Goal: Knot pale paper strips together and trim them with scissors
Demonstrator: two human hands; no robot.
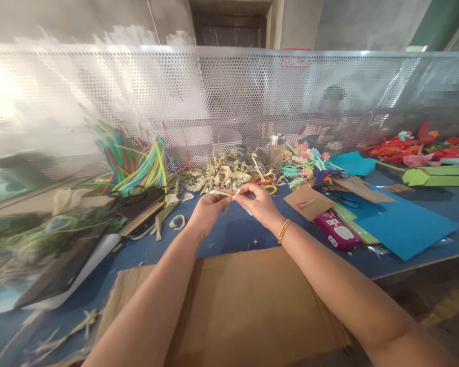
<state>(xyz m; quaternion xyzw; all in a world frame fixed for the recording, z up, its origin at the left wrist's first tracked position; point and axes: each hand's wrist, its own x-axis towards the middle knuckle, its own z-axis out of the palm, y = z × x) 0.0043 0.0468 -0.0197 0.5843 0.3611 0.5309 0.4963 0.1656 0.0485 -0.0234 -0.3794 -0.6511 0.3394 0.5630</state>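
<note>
Both my hands meet above the blue tabletop (229, 229), just beyond the cardboard sheet (248, 300). Between them is a pale, cream-coloured strip (221, 192), too small to tell its material. My left hand (209, 208) pinches the strip from the left, with its fingers closed. From the right, my right hand (257, 203) pinches the other end, and a pale piece hangs below its fingers. Right behind the hands lies a heap of dried, cream and greenish plant-like pieces (224, 171). A curled pale strip (177, 221) rests to the left of my left hand.
Colourful thin stems (137, 158) stand at the back left. On the right lie blue sheets (401, 216), a purple packet (336, 230) and brown card (309, 201). A metal-capped bottle (277, 148) stands before the perforated metal screen (233, 92).
</note>
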